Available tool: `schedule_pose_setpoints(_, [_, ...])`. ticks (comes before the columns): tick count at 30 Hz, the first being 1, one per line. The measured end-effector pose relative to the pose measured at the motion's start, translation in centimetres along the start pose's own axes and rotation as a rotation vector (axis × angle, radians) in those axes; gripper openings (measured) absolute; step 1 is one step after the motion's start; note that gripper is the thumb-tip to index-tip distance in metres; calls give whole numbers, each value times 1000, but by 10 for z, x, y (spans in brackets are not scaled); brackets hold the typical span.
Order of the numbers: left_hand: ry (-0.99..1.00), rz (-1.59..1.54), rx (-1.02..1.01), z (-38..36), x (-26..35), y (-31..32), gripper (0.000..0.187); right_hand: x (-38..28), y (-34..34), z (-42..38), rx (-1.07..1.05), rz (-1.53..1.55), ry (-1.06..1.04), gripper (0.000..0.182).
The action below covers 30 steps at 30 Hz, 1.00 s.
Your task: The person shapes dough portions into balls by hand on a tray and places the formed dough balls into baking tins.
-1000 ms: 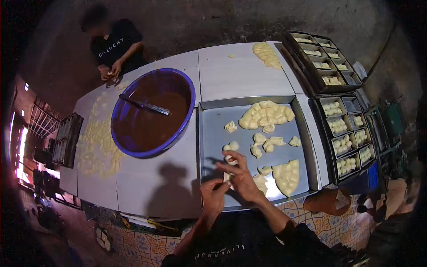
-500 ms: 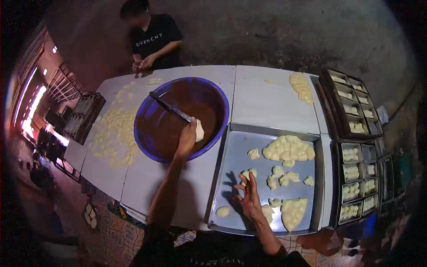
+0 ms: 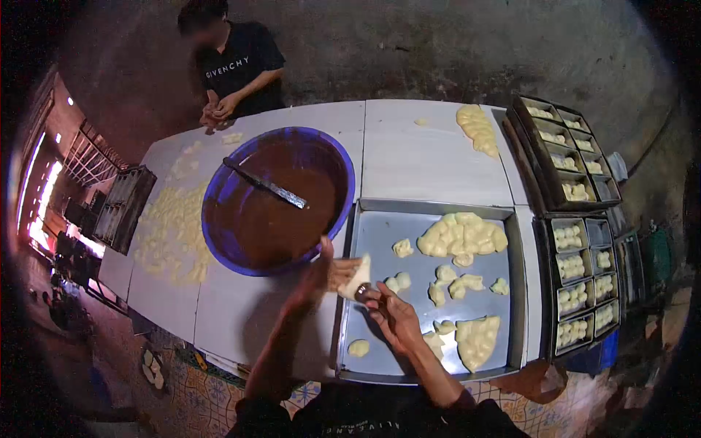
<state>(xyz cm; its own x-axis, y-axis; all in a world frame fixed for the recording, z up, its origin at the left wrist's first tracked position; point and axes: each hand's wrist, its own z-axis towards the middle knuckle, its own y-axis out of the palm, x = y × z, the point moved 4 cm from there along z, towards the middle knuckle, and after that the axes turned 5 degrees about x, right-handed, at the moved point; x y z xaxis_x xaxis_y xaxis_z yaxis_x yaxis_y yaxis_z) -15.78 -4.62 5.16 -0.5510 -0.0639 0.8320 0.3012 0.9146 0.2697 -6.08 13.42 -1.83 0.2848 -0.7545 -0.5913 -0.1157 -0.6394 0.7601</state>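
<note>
A flattened piece of pale dough (image 3: 355, 280) with a dark brown filling on it hangs between my hands, over the left edge of the metal tray (image 3: 346, 343). My left hand (image 3: 325, 276) holds the dough from the left. At its right side, the fingers of my right hand (image 3: 394, 315) pinch the dough by the brown filling. The blue basin (image 3: 212, 237) holds brown filling (image 3: 292, 226), and a dark spatula (image 3: 263, 186) rests in it, its handle on the far left rim. Dough lumps (image 3: 461, 237) lie in the tray.
Small dough pieces (image 3: 171, 233) are spread on the left of the white table (image 3: 241, 314). Compartment trays (image 3: 577, 288) of dough stand at the right. Across the table a person (image 3: 237, 69) has both hands together. More dough (image 3: 477, 130) lies at the far right.
My left hand has let go of the spatula and moved from the basin toward the tray with the dough. My right hand has moved up and left from above the tray to the dough.
</note>
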Motion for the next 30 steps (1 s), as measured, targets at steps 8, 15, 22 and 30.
schedule_pose_setpoints(8, [62, -200, 486, -65, -62, 83, 65, -9, 4, -31, 120, -559, -285, 30])
schedule_pose_setpoints(15, [440, 491, 282, -82, -82, 91, 30, -43, 21, -66, 71, -767, -681, 24])
schedule_pose_setpoints(22, [125, 2, 294, -74, -115, 97, 28, -39, 12, -82, -99, -1113, -674, 16])
schedule_pose_setpoints(30, [545, 39, 159, -83, -89, 116, 49, -26, -14, -70, 28, -575, 106, 59])
